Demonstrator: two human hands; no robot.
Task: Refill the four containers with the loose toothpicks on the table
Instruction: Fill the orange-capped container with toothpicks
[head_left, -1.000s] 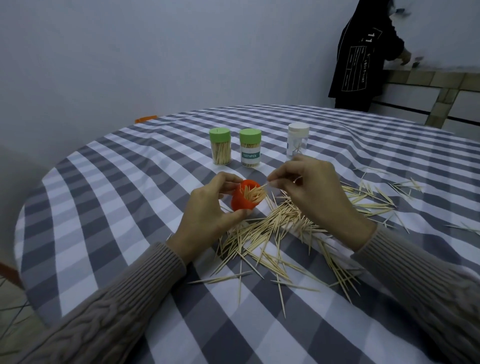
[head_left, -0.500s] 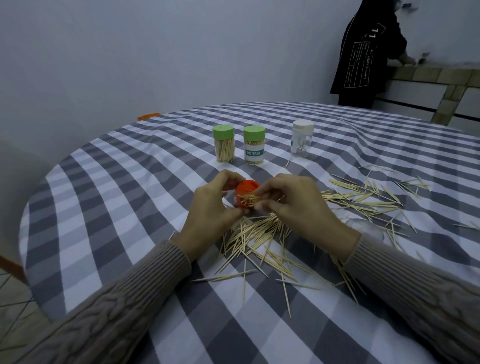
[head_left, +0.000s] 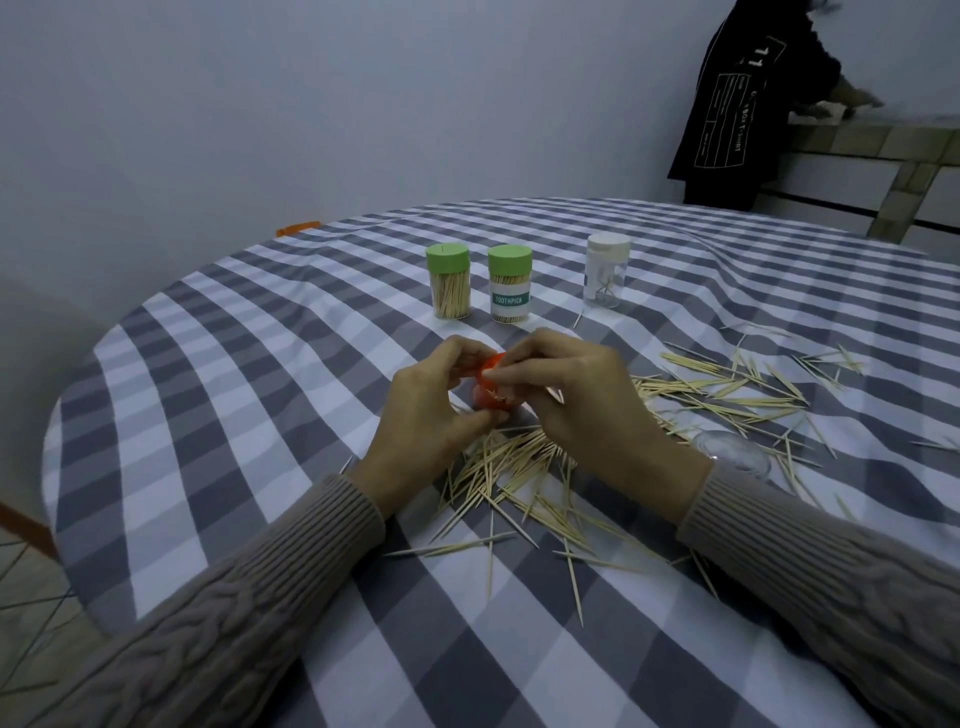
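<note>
Head view: the left hand (head_left: 423, 415) curls round the orange container (head_left: 488, 397), thumb below and fingers over its far side, holding it just above the checked tablecloth (head_left: 218, 395). The right hand (head_left: 582, 400) meets it from the right, fingers bent and pinched at the container's mouth; a few toothpick tips show there, but whether the fingers grip them or the rim cannot be told. Loose toothpicks (head_left: 519, 467) lie in a heap under and in front of both hands, and a second scatter (head_left: 727, 389) spreads to the right. A clear lid (head_left: 735, 454) lies beside the right wrist. Farther back stand 2 green-capped jars, the left jar (head_left: 449, 286) plain and full, the right jar (head_left: 510, 288) labelled TOOTHPICK. A white-capped jar (head_left: 607, 270) stands well to their right, holding only a few picks. A person in a black top (head_left: 748, 104) stands at the far right by a ledge.
</note>
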